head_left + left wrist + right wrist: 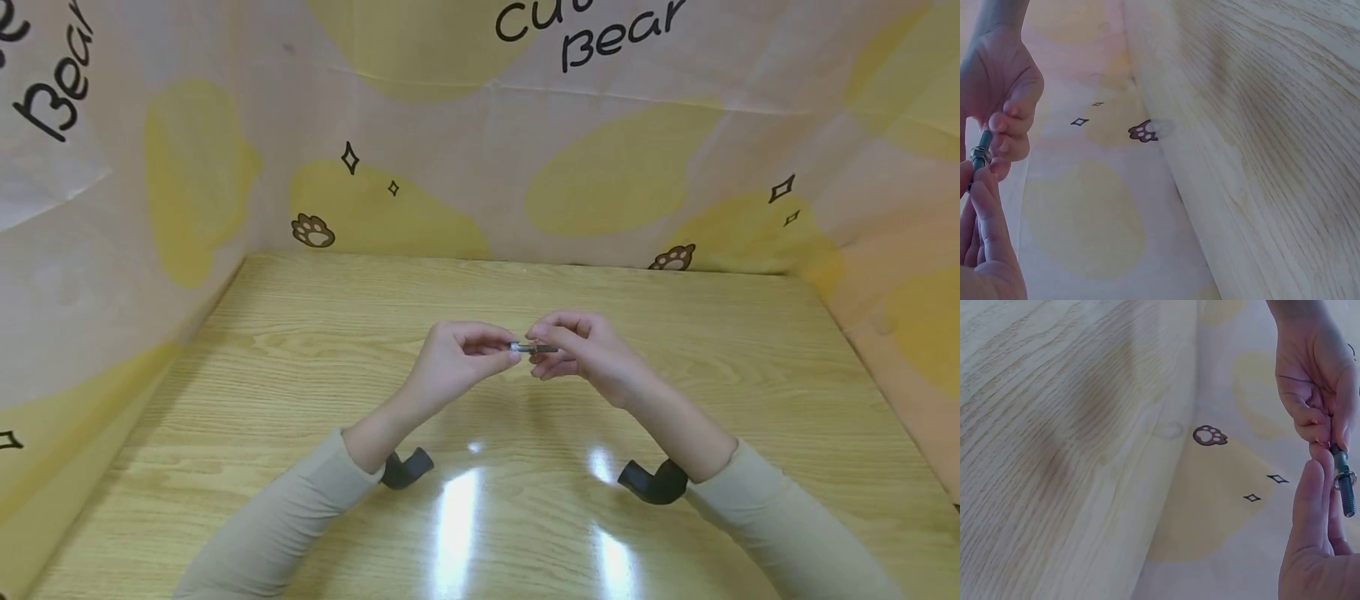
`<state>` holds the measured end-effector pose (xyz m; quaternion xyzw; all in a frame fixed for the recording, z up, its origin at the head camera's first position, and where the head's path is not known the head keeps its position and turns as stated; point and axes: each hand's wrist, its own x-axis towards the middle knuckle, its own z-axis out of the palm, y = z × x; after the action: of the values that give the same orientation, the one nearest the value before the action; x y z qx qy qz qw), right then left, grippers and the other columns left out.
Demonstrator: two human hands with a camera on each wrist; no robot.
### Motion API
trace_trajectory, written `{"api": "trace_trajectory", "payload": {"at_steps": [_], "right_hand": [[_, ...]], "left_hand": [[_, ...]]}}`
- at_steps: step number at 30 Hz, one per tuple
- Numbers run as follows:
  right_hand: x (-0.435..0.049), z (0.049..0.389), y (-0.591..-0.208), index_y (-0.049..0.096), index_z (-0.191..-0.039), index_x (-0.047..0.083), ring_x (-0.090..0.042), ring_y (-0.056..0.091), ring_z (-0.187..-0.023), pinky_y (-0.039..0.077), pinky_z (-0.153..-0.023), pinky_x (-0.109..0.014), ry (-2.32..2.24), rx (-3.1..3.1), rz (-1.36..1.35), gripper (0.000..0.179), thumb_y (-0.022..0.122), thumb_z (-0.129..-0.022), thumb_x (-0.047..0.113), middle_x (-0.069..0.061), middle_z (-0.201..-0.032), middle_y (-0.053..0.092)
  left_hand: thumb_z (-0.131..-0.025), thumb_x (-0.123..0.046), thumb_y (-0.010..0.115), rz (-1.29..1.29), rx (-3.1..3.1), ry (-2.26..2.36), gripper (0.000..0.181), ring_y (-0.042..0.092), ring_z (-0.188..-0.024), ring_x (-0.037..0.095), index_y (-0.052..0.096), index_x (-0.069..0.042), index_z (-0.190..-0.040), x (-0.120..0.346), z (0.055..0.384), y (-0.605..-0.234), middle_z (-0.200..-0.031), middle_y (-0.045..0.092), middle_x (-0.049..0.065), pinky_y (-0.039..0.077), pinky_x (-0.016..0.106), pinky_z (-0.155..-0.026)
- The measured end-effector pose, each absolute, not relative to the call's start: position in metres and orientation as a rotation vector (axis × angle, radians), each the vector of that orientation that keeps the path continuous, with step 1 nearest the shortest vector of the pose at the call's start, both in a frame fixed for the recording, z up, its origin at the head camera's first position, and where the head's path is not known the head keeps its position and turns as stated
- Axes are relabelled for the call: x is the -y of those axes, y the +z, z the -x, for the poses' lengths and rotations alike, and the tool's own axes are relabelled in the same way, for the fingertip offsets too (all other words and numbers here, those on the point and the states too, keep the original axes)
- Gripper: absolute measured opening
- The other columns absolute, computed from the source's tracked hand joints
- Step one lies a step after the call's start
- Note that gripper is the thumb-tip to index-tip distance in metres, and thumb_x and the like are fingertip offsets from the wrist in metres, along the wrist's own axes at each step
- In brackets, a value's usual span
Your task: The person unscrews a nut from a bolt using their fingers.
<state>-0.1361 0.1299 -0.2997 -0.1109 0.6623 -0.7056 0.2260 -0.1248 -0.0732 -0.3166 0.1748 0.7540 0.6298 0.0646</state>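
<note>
Bear-print cloth [198, 183]: pale with yellow patches, rising to the left, behind and right; its lettering runs off the left and top edges.
Pale wood-grain worktop [322, 350]: spreads beneath both hands, its near edge out of view, white glare washing out patches.
Beige left sleeve [277, 508]: cut off by the bottom edge; a black curved piece [411, 468] juts out at the cuff, its other end hidden.
Left hand [450, 364]: comes in from the lower left above the worktop, thumb and fingers pinching and partly covering one end of a slim silver-grey threaded metal bolt [1349, 503].
Bolt: between the hands, nearly level in the head view, threaded tip toward the right palm.
Shiny metal ring [1343, 480]: around the shank; nut, washer or both, too small to tell.
Right hand [592, 354]: angled in from the lower right, fingers close about the ring; whether they grip it cannot be told.
Beige right sleeve [780, 517]: also cut off below, a second black curved piece [654, 483] beside its cuff.
</note>
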Motion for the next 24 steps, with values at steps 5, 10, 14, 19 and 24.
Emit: {"api": "trace_trajectory", "payload": {"at_steps": [5,10,14,19,24], "right_hand": [[-0.1299,0.136,-0.3004,0.062,-0.089,0.006,-0.014,0.064,-0.068,0.055,-0.071,-0.031,-1.917,-1.833,0.314,0.004,0.058,-0.089,0.004,-0.004,-0.079,0.064],[-0.132,0.1362,-0.3021,0.054,-0.11,-0.001,-0.019,0.06,-0.097,0.052,-0.082,-0.035,-1.901,-1.887,0.421,0.031,0.065,-0.081,-0.003,-0.006,-0.107,0.057],[-0.1309,0.1359,-0.3024,0.051,-0.113,-0.001,-0.021,0.059,-0.095,0.053,-0.08,-0.034,-1.892,-1.895,0.417,0.028,0.06,-0.088,0.005,-0.008,-0.109,0.055],[-0.1297,0.1352,-0.303,0.059,-0.092,0.007,-0.016,0.065,-0.073,0.054,-0.074,-0.031,-1.953,-1.81,0.337,0.006,0.058,-0.089,0.002,-0.007,-0.087,0.062],[-0.1321,0.1349,-0.3029,0.06,-0.097,0.009,-0.018,0.062,-0.089,0.052,-0.078,-0.029,-1.957,-1.844,0.396,0.025,0.067,-0.079,-0.006,-0.007,-0.1,0.059]], "left_hand": [[-0.081,-0.011,0.073,-0.539,-2.264,1.909,0.018,0.068,-0.077,0.021,0.071,0.0,-0.095,0.073,0.1237,-0.3152,-0.089,0.07,0.008,0.055,0.032,-0.071],[-0.081,-0.011,0.073,-0.534,-2.268,1.904,0.018,0.068,-0.077,0.022,0.071,-0.001,-0.095,0.0727,0.1233,-0.3143,-0.088,0.07,0.008,0.055,0.032,-0.07],[-0.081,-0.011,0.073,-0.533,-2.272,1.907,0.019,0.067,-0.077,0.02,0.071,0.0,-0.096,0.073,0.123,-0.3148,-0.089,0.07,0.008,0.055,0.032,-0.071],[-0.081,-0.01,0.072,-0.554,-2.266,1.921,0.019,0.068,-0.078,0.022,0.07,0.001,-0.096,0.0738,0.122,-0.3153,-0.091,0.07,0.01,0.055,0.032,-0.071],[-0.081,-0.01,0.072,-0.583,-2.288,1.91,0.019,0.067,-0.076,0.018,0.07,0.001,-0.096,0.074,0.1223,-0.3154,-0.091,0.07,0.009,0.056,0.032,-0.07]]}}
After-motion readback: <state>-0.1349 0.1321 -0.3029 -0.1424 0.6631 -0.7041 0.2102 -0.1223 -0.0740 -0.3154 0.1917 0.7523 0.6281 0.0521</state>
